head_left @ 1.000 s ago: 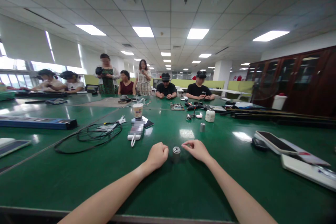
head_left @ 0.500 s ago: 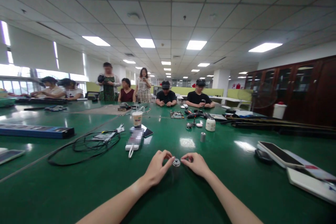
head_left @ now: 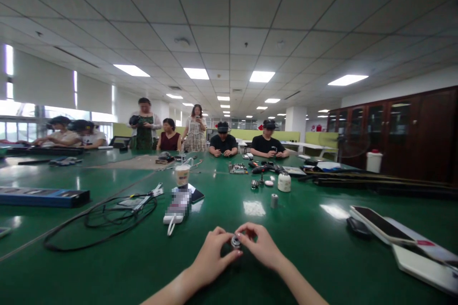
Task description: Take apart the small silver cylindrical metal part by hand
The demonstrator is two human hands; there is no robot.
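A small silver metal cylinder, with a ringed top, stands on the green table in front of me. My left hand curls around its left and near sides, thumb and fingers closed on it. My right hand comes from the right, its thumb and index fingertip bent together at the top rim of the cylinder. The lower part of the cylinder is hidden behind my left thumb. Whether my right fingertips hold a separate small part there is too small to tell.
Farther out stand a second metal cylinder and a white jar. A drink cup, a white power bank and a coiled black cable lie left; phones lie right. Several people sit or stand across the table.
My left hand has opened from a fist and closed around the cylinder. My right hand has moved left to its top. The camera has tilted up, so everything sits lower in view.
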